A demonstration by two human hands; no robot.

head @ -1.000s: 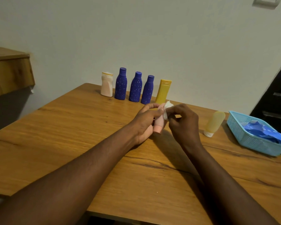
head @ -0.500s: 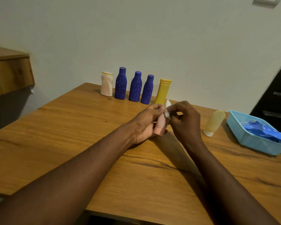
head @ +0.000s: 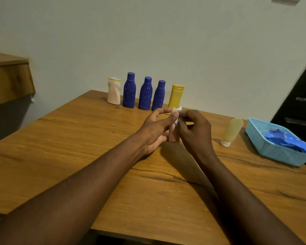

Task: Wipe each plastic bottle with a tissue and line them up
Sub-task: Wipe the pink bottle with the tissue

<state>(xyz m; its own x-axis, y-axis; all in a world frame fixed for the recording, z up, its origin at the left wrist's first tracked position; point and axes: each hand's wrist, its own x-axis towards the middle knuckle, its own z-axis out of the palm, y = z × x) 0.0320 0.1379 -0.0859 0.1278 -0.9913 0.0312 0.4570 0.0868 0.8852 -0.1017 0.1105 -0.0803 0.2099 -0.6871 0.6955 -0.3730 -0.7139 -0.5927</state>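
Note:
My left hand [head: 155,129] holds a small pink bottle [head: 173,134] upright above the middle of the wooden table [head: 78,138]. My right hand [head: 195,130] pinches a white tissue [head: 178,114] against the bottle's upper part. Along the far edge stands a row of bottles: a white one [head: 114,91], three blue speckled ones [head: 129,90] [head: 145,93] [head: 159,95] and a yellow one [head: 176,96]. A pale yellow bottle [head: 231,131] lies on its side to the right, white cap toward me.
A light blue plastic basket [head: 272,149] holding a blue wrapper [head: 286,138] sits at the table's right edge. A wooden shelf [head: 9,80] juts from the wall at the left. A dark door stands at the far right.
The tissue in my right hand has slid a little down the pink bottle's top, and my left fingers have shifted their hold on the bottle. The other bottles have not moved.

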